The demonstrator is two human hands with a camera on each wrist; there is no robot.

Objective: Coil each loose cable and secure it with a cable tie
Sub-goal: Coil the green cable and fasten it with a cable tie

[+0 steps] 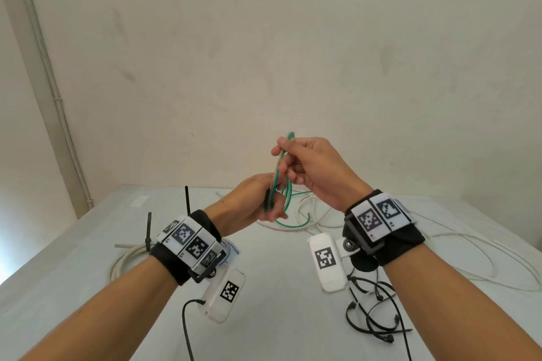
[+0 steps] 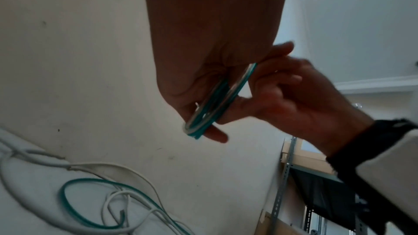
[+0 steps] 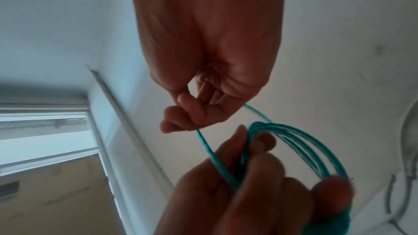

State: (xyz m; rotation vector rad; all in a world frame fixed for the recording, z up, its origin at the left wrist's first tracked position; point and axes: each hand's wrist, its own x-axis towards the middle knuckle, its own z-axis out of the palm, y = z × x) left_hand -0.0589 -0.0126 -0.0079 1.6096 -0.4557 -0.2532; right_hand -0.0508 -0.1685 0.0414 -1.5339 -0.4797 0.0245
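A thin green cable is held up above the white table (image 1: 264,287). My left hand (image 1: 271,209) grips its wound loops, the green coil (image 1: 274,184), which the left wrist view shows edge-on (image 2: 217,103) between thumb and fingers. Higher and to the right, my right hand (image 1: 282,151) pinches a single strand of the same cable (image 3: 204,142) just above the coil (image 3: 300,142). The cable's loose tail (image 1: 294,224) curves down onto the table (image 2: 68,201). Several black cable ties (image 1: 375,316) lie at the near right.
Loose white cables (image 1: 319,214) sprawl behind my hands and out to the right (image 1: 469,261). A coiled white cable (image 1: 126,258) with an upright black tie (image 1: 148,231) lies at the left. A blue coil (image 1: 231,246) shows under my left wrist. The wall stands close behind the table.
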